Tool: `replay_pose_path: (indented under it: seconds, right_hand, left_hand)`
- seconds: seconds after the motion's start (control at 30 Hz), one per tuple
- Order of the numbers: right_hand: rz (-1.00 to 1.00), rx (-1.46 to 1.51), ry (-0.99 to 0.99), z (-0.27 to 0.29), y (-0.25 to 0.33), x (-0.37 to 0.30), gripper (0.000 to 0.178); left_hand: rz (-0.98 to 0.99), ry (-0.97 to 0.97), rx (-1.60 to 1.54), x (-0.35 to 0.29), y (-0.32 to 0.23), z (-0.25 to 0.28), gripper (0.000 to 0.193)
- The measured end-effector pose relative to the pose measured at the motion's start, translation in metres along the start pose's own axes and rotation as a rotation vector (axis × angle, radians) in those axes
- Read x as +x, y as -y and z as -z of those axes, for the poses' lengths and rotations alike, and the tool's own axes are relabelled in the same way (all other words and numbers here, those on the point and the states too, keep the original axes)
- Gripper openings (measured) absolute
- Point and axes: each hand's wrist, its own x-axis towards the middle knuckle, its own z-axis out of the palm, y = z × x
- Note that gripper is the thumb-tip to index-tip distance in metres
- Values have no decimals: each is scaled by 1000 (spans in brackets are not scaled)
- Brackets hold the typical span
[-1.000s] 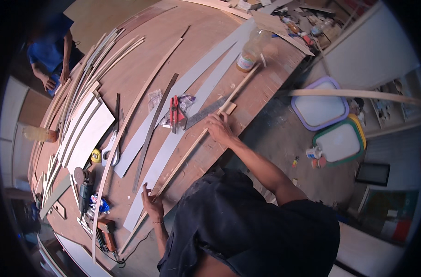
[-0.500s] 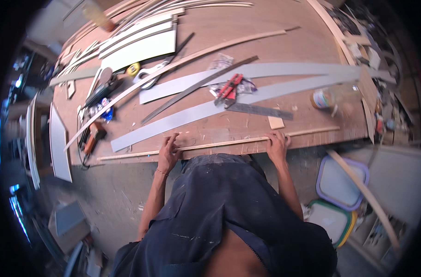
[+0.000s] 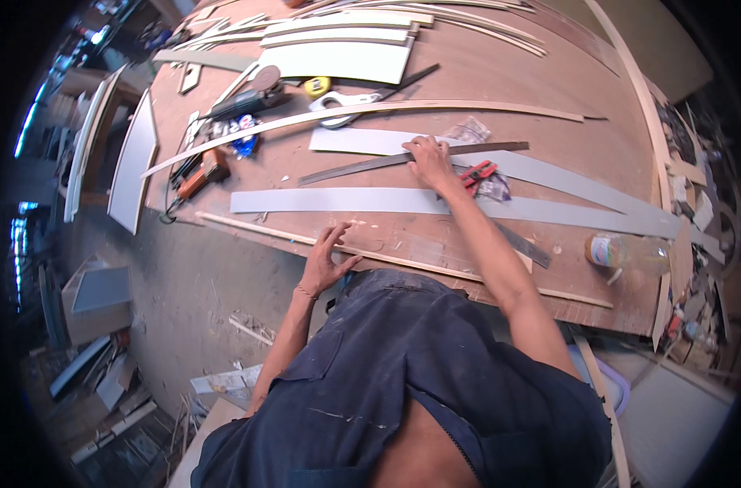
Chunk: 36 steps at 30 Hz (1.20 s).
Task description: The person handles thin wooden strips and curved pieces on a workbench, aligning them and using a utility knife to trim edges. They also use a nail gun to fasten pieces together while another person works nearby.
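My right hand [image 3: 430,163] reaches over the workbench, its fingers bent and closed over a long dark flat strip [image 3: 354,167]. This strip lies across a pale grey band [image 3: 358,141]. Beside the right wrist is a red-handled tool [image 3: 479,173], partly hidden by the arm. My left hand [image 3: 328,262] is open, fingers apart, at the bench's near edge, close to a thin wooden strip [image 3: 423,262] that runs along that edge. A second pale band [image 3: 338,200] lies between my hands and passes under the right forearm. A metal ruler [image 3: 525,246] lies right of that forearm.
An angle grinder [image 3: 244,102], an orange power tool [image 3: 204,175] and a yellow tape measure [image 3: 317,86] sit at the left. A long wooden strip [image 3: 305,118] crosses beyond. White panels [image 3: 338,61] are stacked at the back. A bottle [image 3: 623,251] lies near the right corner.
My right hand has left the thin wooden strip and moved forward onto the dark strip. My left hand has come off the thin strip slightly, fingers spread. The whole view has turned.
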Motion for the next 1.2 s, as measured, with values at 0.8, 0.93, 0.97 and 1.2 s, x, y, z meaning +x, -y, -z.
replay_pose_path:
  seconds: [0.8,0.93,0.97,1.2]
  right_hand:
    - [-24,933,-52,197,107,-64,16]
    - [-111,1216,-95,195,102,-73,13]
    - [-130,1208,-124,194,101,-71,13]
    - [-193,1167,-272,176,90,-72,13]
  left_hand:
    - [81,-319,-1136,126,-178,1,13]
    - [-7,-233,-1000,130,-171,1,12]
    - [-32,-258,-963,135,-173,0,12]
    - [72,-297,-901,141,-170,-24,14]
